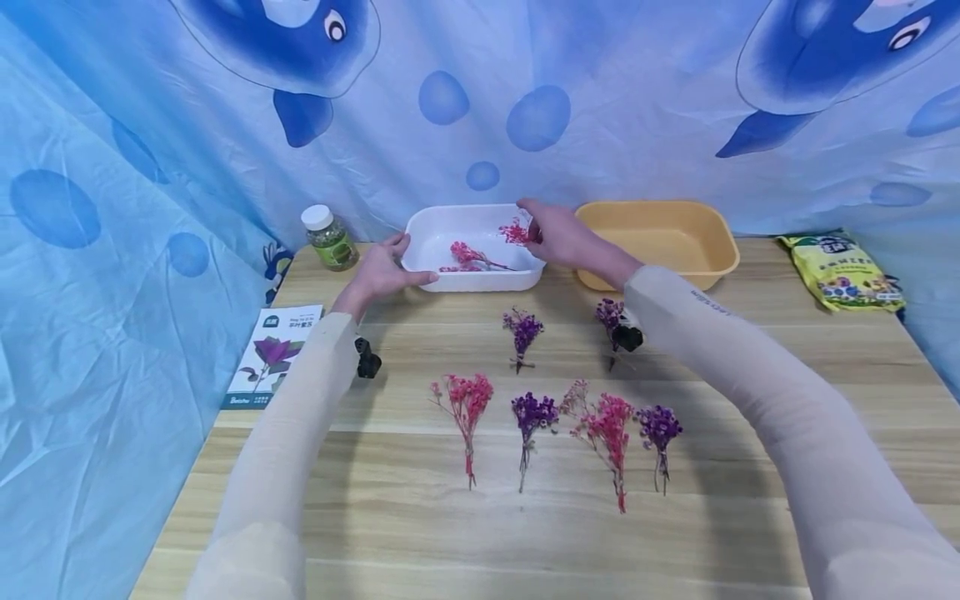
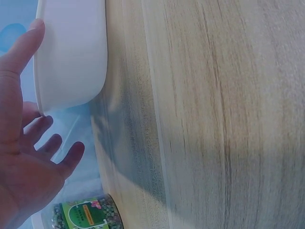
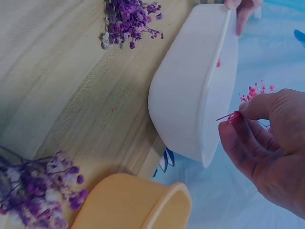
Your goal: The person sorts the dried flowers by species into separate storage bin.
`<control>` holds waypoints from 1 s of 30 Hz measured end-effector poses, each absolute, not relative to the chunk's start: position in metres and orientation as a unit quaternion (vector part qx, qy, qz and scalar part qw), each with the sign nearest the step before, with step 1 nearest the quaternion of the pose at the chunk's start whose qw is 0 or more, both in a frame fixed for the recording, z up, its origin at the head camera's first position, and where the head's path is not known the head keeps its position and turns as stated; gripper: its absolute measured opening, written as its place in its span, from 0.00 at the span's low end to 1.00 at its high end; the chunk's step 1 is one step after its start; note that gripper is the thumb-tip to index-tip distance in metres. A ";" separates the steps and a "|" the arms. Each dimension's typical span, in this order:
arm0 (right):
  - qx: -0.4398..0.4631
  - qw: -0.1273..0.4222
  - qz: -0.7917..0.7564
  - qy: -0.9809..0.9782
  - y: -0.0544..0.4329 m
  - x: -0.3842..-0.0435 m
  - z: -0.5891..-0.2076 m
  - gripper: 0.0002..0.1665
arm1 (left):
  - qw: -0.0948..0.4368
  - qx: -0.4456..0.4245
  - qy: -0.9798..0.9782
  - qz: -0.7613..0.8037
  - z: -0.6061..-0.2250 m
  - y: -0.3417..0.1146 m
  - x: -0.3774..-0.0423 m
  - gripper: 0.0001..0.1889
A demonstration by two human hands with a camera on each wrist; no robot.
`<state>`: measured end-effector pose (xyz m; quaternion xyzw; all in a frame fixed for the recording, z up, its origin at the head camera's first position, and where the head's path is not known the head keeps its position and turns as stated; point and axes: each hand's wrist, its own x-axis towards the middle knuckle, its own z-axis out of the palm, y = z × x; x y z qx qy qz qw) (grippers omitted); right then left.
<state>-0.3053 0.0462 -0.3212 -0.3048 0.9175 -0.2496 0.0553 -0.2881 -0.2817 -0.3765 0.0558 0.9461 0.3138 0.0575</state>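
Note:
My left hand [image 1: 385, 265] spans the left corner of a white plastic basin [image 1: 480, 282], its thumb on the front rim and its index finger at the end wall. The other fingers fan out loosely below the rim in the left wrist view. Pink dried flowers [image 1: 467, 254] lie inside the basin. Over the basin's right end, my right hand [image 1: 558, 237] pinches a small pink flower sprig [image 3: 233, 116] by its stem between thumb and fingertips. The sprig's blossoms [image 1: 514, 233] hang above the basin floor.
A yellow basin [image 1: 712, 271] stands at right of the white one. Purple bunches [image 1: 522, 329] and pink bunches [image 1: 468, 400] lie on the wooden table. A lidded jar [image 1: 330, 242] and printed card [image 1: 273, 354] sit left; a yellow bag [image 1: 843, 271] lies right. Behind hangs a blue curtain [image 1: 480, 100].

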 end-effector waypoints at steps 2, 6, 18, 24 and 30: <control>-0.311 0.060 -0.244 0.917 0.039 -0.309 -0.323 0.43 | 0.058 0.054 0.945 0.317 -0.377 -0.282 -0.288 0.57; -0.316 0.056 -0.219 0.921 0.028 -0.315 -0.327 0.42 | 0.056 0.054 0.944 0.321 -0.377 -0.282 -0.287 0.58; -0.294 0.051 -0.162 0.941 0.008 -0.328 -0.339 0.44 | 0.056 0.055 0.943 0.322 -0.376 -0.281 -0.285 0.58; -0.285 0.056 -0.169 0.942 0.007 -0.329 -0.342 0.43 | 0.054 0.052 0.944 0.320 -0.377 -0.281 -0.286 0.58; -0.277 0.057 -0.167 0.945 0.005 -0.331 -0.347 0.39 | 0.056 0.052 0.941 0.328 -0.376 -0.281 -0.286 0.58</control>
